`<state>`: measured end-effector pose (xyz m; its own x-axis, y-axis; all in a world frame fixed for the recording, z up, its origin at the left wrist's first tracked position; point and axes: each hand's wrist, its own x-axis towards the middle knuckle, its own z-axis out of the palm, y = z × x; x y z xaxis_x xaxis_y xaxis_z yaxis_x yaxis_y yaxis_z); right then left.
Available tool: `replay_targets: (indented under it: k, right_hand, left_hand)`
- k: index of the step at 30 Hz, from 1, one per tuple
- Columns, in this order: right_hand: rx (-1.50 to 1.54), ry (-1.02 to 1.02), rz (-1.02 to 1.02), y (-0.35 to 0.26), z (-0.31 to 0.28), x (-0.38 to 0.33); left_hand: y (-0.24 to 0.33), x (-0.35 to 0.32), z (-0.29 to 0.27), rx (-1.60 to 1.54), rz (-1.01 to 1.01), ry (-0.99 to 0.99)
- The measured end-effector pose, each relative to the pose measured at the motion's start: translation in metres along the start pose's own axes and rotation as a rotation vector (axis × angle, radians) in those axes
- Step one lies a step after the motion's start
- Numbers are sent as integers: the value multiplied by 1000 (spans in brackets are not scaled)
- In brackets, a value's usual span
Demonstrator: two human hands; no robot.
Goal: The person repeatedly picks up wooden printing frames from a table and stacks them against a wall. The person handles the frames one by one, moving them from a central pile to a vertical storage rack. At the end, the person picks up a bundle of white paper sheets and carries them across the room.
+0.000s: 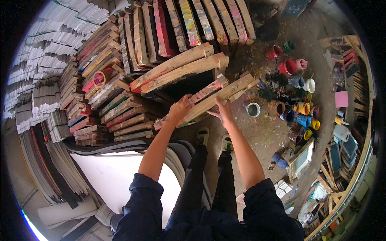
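Several long wooden frames lean in a group before me, between the stacks and the open floor. My left hand (181, 109) is closed on a frame with a pink-stained bar (208, 90), its fingers curled over the edge. My right hand (222, 111) holds the near pale wooden frame (235, 86), thumb up against the bar and the other fingers along its lower side. This near frame slants from lower left to upper right and bears handwritten marks. Just beyond stand two more pale frames (183, 72) with a dark panel under them.
More paint-stained frames (161, 28) stand upright at the back, and others lie piled (128, 116) at left. Paint pots (303, 108) crowd the floor at right, with a grey-white pot (253, 109) nearer me. A white sheet (128, 176) lies at lower left; paper stacks (44, 60) rise behind.
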<state>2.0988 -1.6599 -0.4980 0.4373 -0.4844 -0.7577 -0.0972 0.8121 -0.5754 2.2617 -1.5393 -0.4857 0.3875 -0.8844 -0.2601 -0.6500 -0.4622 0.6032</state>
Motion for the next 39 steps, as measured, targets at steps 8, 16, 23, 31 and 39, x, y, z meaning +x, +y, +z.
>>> replay_targets:
  k: [8,16,23,31,39]
  right_hand:
    - [-72,-45,-12,13,25,-13]
    - [-2,66,47,-3,32,10]
    - [38,112,67,5,18,15]
    - [125,69,67,9,54,-9]
    - [53,2,59,6,46,16]
  left_hand:
    - [-1,23,-29,29,132,42]
    - [-19,14,-7,158,166,239]
    - [-8,18,-15,128,175,124]
    - [-25,18,-27,85,191,95]
    - [-19,15,-37,-46,128,163]
